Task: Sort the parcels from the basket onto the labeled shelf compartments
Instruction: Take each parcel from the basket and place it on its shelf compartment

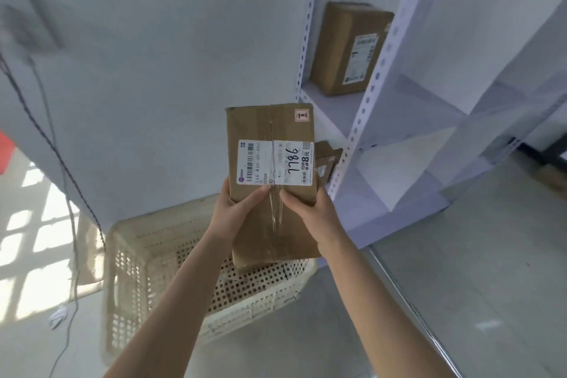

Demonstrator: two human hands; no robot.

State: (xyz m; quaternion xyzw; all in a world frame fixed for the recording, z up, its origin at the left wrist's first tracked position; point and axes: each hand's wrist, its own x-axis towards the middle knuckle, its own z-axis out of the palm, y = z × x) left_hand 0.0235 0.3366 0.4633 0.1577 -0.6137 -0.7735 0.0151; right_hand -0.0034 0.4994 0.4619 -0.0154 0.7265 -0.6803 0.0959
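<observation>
I hold a brown cardboard parcel upright in front of me, its white shipping label with handwritten digits facing me. My left hand grips its lower left edge, thumb across the front. My right hand grips the lower right edge, thumb near the tape seam. Below stands the cream perforated plastic basket; its inside is partly hidden by the parcel and my arms. The white metal shelf rises to the right.
A larger brown box sits on an upper shelf board. A smaller parcel lies on the board below, half hidden behind the held one. Cables hang down the wall at the left. Grey floor lies to the right.
</observation>
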